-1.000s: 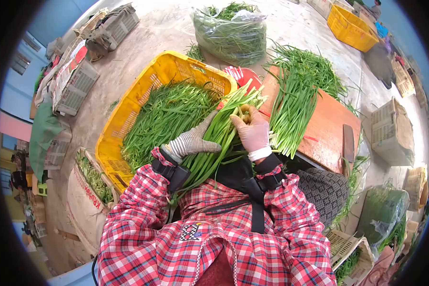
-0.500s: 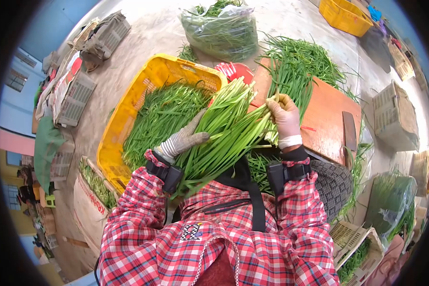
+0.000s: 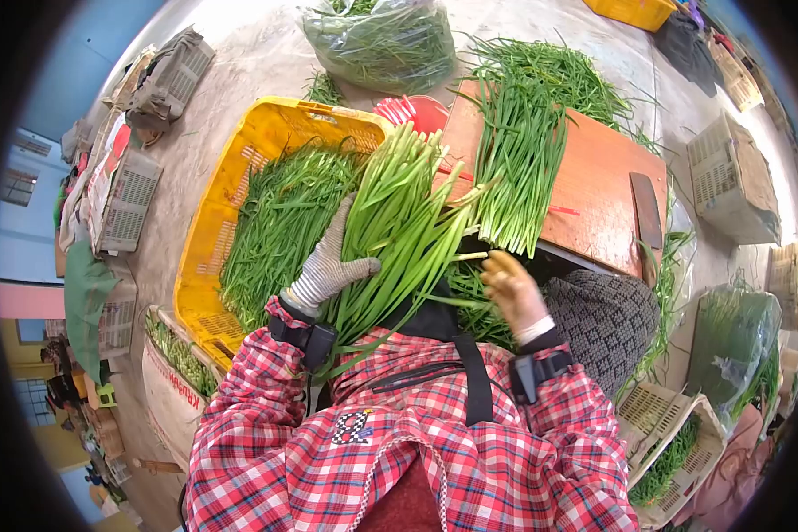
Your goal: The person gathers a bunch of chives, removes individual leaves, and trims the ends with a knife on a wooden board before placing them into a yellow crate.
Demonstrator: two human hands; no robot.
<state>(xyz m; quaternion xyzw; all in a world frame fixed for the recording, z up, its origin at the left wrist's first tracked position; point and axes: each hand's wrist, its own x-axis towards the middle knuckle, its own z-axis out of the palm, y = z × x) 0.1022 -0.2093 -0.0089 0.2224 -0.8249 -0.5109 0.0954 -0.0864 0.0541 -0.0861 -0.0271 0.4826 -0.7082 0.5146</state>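
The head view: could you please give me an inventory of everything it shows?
bunch: one, green, pale stalks, in the left hand
crate greens: heap, green, inside the nearer yellow crate
yellow crates: two, one left of the bunch, one top right
board: one, orange-brown, right of the bunch
sheaf: one, green, on the board
loose greens: heap, green, beyond the board
strip: one, dark brown, board's right edge
bowl: one, red, beyond the bunch
clear bags: at least two, top centre and right
sack: one, white, red letters, lower left
pale crates: several, both sides
cloth: one, green, left
sleeves: two, red check, below
left hand: one, striped grey glove, on the bunch
right hand: one, pale, near a stalk's end
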